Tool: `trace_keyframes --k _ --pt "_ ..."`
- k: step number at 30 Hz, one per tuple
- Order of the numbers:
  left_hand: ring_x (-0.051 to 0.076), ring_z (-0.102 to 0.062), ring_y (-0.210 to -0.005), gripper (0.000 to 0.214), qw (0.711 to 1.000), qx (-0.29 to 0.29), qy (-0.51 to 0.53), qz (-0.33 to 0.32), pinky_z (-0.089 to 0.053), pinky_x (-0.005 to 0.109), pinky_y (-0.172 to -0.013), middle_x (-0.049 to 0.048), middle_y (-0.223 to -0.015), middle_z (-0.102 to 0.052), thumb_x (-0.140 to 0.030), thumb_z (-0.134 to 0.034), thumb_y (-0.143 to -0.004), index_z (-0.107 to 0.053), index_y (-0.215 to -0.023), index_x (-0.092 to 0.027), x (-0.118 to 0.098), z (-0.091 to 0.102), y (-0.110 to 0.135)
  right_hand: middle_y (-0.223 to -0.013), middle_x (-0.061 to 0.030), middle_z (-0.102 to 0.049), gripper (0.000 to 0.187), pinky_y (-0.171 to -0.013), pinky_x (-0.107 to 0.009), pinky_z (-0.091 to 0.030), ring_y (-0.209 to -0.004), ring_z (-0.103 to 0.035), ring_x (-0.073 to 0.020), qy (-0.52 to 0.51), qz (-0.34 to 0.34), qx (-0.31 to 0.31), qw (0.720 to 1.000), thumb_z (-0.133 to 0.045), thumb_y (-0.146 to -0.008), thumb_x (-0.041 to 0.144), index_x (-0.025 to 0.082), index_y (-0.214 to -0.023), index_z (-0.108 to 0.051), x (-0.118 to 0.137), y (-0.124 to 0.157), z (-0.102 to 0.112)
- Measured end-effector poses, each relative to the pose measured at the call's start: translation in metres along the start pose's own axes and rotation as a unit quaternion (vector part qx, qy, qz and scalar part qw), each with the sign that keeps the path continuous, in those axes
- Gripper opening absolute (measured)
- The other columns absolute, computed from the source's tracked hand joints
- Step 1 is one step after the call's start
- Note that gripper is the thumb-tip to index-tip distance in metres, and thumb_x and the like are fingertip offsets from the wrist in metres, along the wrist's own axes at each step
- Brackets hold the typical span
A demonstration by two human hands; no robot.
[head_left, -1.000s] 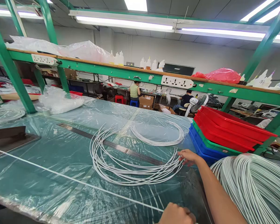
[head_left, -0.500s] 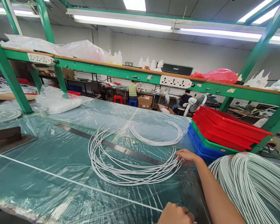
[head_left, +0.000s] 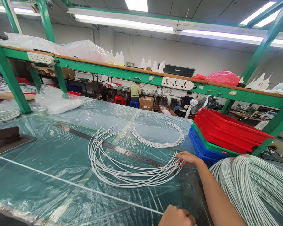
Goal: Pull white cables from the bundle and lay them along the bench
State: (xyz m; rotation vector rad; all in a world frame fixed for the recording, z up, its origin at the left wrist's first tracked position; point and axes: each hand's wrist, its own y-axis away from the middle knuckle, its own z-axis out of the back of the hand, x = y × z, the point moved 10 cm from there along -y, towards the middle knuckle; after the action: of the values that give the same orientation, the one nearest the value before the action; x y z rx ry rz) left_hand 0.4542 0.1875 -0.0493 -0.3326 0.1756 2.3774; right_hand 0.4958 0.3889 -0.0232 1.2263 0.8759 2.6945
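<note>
A loose coil of thin white cables [head_left: 132,179] lies in the middle of the film-covered table, its ends rising at both sides. My right hand [head_left: 187,158] reaches to its right end, fingers stretched out and slightly apart, the fingertips touching the cables. Low in the view, my left hand [head_left: 176,216] is closed around one white cable [head_left: 77,185], which runs straight from it to the left edge. Its fingertips are partly hidden. Beside that hand, under my right forearm, stands a dark metal block [head_left: 193,194]. A steel ruler [head_left: 122,150] passes beneath the coil.
A smaller white cable coil [head_left: 155,144] lies behind. To the right are stacked red, green and blue trays [head_left: 228,131] and a large cable roll [head_left: 247,185]. A metal angle piece [head_left: 9,139] sits at the left. A green shelf beam [head_left: 122,71] crosses above; people sit beyond.
The view has shifted very slightly. Both hands keep their places, the left on the straight cable and the right at the coil's end.
</note>
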Motion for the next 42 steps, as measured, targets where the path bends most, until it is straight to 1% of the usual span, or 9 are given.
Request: trace_keyframes --k 14,17,21,23,26,31,35,39,42 --pt "0.016 -0.059 -0.059 0.016 0.996 -0.042 0.076 -0.026 -0.021 0.027 -0.045 0.0042 -0.08 -0.069 -0.032 -0.062 -0.086 -0.064 -0.079 -0.018 0.006 0.004 0.0 -0.094 -0.0059 -0.066 0.02 -0.062 -0.029 -0.047 -0.068 -0.063 -0.0183 0.009 0.015 0.005 1.0 -0.057 -0.094 0.037 0.017 -0.096 -0.056 -0.001 -0.002 0.0" --pt "0.015 -0.059 -0.068 0.013 0.973 -0.147 0.178 -0.016 -0.029 0.026 -0.054 0.0002 -0.078 -0.067 -0.024 -0.055 -0.087 -0.062 -0.076 -0.02 0.018 0.041 0.009 -0.092 -0.0054 -0.066 0.021 -0.058 -0.026 -0.046 -0.069 -0.064 -0.0183 -0.006 0.051 0.016 0.999 -0.057 -0.092 0.038 0.017 -0.092 -0.057 0.007 -0.002 -0.001" --pt "0.013 -0.048 -0.058 0.022 0.894 -0.317 0.311 0.058 -0.029 0.026 -0.057 -0.0031 -0.063 -0.054 -0.029 -0.038 -0.095 -0.058 -0.093 -0.022 0.064 0.102 0.022 -0.078 -0.0037 -0.063 0.041 -0.059 -0.026 -0.048 -0.069 -0.063 -0.0196 -0.072 0.129 0.102 0.984 -0.068 -0.082 0.055 0.015 -0.084 -0.059 0.031 0.006 -0.018" --pt "0.014 -0.042 -0.054 0.02 0.864 -0.355 0.348 0.078 -0.027 0.026 -0.055 -0.0058 -0.059 -0.046 -0.03 -0.036 -0.094 -0.052 -0.103 -0.021 0.088 0.122 0.021 -0.075 -0.0036 -0.063 0.05 -0.066 -0.03 -0.051 -0.07 -0.064 -0.0211 -0.111 0.163 0.19 0.962 -0.073 -0.074 0.062 0.014 -0.082 -0.061 0.048 0.017 -0.036" --pt "0.014 -0.042 -0.053 0.016 0.851 -0.383 0.345 0.101 -0.027 0.026 -0.055 -0.0068 -0.058 -0.044 -0.027 -0.034 -0.092 -0.045 -0.102 -0.021 0.116 0.141 0.012 -0.074 -0.0053 -0.063 0.057 -0.073 -0.036 -0.052 -0.07 -0.064 -0.0226 -0.143 0.198 0.275 0.93 -0.076 -0.07 0.065 0.012 -0.084 -0.064 0.068 0.034 -0.054" --pt "0.015 -0.055 -0.063 0.014 0.866 -0.377 0.309 0.108 -0.034 0.025 -0.06 -0.0024 -0.071 -0.06 -0.026 -0.033 -0.093 -0.041 -0.103 -0.022 0.125 0.149 -0.003 -0.066 -0.0011 -0.059 0.052 -0.071 -0.033 -0.051 -0.063 -0.06 -0.0184 -0.162 0.246 0.291 0.91 -0.079 -0.071 0.061 0.013 -0.08 -0.063 0.083 0.051 -0.059" --pt "0.016 -0.057 -0.064 0.019 0.893 -0.35 0.249 0.133 -0.035 0.025 -0.058 -0.0018 -0.071 -0.061 -0.027 -0.033 -0.095 -0.043 -0.109 -0.02 0.121 0.143 -0.002 -0.062 0.0013 -0.055 0.052 -0.07 -0.029 -0.05 -0.06 -0.056 -0.0152 -0.17 0.254 0.265 0.915 -0.083 -0.067 0.061 0.015 -0.075 -0.059 0.08 0.051 -0.055" --pt "0.018 -0.06 -0.068 0.021 0.93 -0.283 0.156 0.173 -0.037 0.026 -0.061 -0.0002 -0.073 -0.062 -0.031 -0.04 -0.094 -0.051 -0.109 -0.021 0.136 0.127 0.026 -0.062 0.002 -0.054 0.053 -0.074 -0.03 -0.05 -0.065 -0.058 -0.0171 -0.196 0.234 0.187 0.934 -0.085 -0.062 0.061 0.016 -0.073 -0.059 0.066 0.038 -0.038" --pt "0.022 -0.063 -0.077 0.02 0.948 -0.211 0.076 0.225 -0.042 0.028 -0.068 0.0045 -0.081 -0.066 -0.032 -0.044 -0.092 -0.057 -0.103 -0.021 0.17 0.109 0.071 -0.064 0.0009 -0.056 0.048 -0.077 -0.031 -0.052 -0.073 -0.062 -0.0209 -0.221 0.2 0.154 0.942 -0.085 -0.062 0.057 0.017 -0.073 -0.06 0.049 0.025 -0.026"
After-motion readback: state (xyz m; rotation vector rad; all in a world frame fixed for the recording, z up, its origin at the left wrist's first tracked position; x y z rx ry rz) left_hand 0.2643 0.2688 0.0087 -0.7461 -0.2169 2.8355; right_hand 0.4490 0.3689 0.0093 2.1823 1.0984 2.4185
